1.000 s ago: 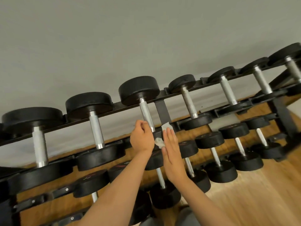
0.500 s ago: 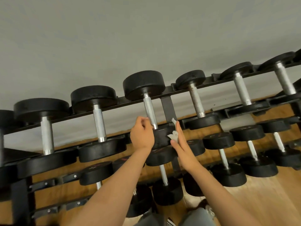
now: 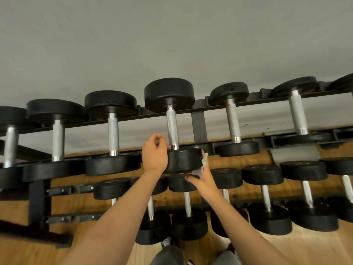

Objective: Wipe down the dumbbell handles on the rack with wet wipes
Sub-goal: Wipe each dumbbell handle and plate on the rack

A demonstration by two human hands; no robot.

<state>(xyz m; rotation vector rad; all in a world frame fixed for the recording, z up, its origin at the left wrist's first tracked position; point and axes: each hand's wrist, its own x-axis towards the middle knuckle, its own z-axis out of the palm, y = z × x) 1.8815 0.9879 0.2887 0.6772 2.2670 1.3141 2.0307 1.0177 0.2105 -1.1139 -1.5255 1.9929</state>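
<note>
Bottom edge: grey-clad knees (image 3: 168, 255) over the wooden floor (image 3: 286, 251). Just past them, lower-tier dumbbells (image 3: 264, 175) under both forearms.

Right hand (image 3: 203, 178): fingers (image 3: 207, 168) fairly straight, apart from the thumb, laid up the right side of the near head (image 3: 183, 159) of the centre dumbbell (image 3: 172, 129). Thumb tucked under that head. Traps the wet wipe (image 3: 197, 171) between palm and head, white edge also showing up at the fingertips. Wipe on the head, not on the handle.

Left hand (image 3: 154, 155): against the left side of the same head, fingers curled, tips at the collar where the handle (image 3: 172, 123) meets the head. Cannot tell whether pinching or only touching.

Dumbbell on the rack (image 3: 198, 127) top tier, long axis running near-to-far, pointing away at the wall. Knurled handle bare beyond the fingertips, up to the far head (image 3: 169, 94).

Neighbouring dumbbells parallel either side. Grey wall (image 3: 172, 35) behind.
</note>
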